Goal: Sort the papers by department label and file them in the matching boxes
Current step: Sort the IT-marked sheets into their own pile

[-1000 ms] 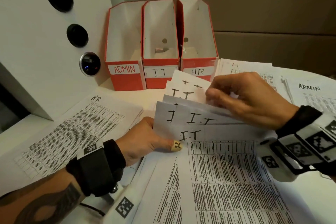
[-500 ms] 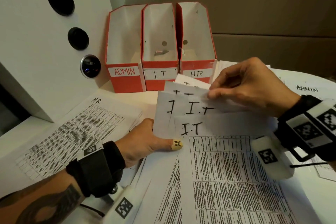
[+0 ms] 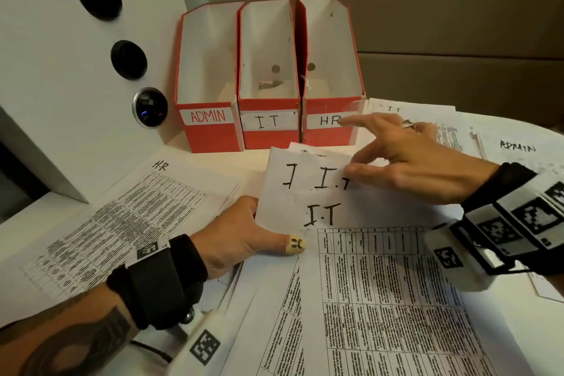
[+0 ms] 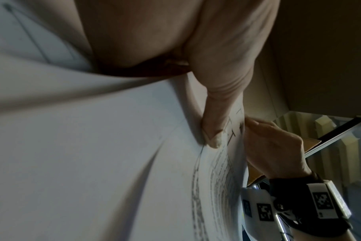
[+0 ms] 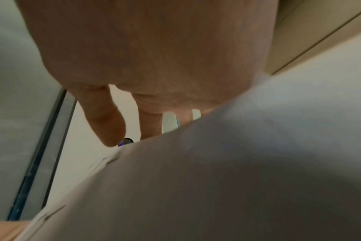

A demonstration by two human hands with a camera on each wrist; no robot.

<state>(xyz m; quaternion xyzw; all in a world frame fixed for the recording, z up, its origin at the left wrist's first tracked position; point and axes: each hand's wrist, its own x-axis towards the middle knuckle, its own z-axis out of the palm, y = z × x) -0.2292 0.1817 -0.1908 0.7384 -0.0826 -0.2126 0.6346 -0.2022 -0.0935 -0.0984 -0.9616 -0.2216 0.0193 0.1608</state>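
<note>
While the nearest sheets lay fanned under the wrists, the left hand point(image 3: 235, 241) pinched a sheaf of I.T papers point(image 3: 308, 192), thumb on top and fingers hidden beneath, the sheaf lifted slightly off the table. The right hand point(image 3: 409, 159) hovered over the sheaf's far corner, fingers spread and straight, holding nothing; whether its thumb touched the paper could not be told. An HR sheet point(image 3: 128, 217) lay left of the sheaf, and more sheets point(image 3: 515, 149), one marked ADMIN, lay right. Beyond stood three red boxes side by side: ADMIN point(image 3: 210, 76), I.T point(image 3: 268, 76) and HR point(image 3: 331, 70). None appeared to hold filed papers, so the sorting looked partly done and all the filing remained. How many sheets the sheaf held was hidden by overlap, the box floors were dim, and both wrist views were mostly blurred skin and paper.
</note>
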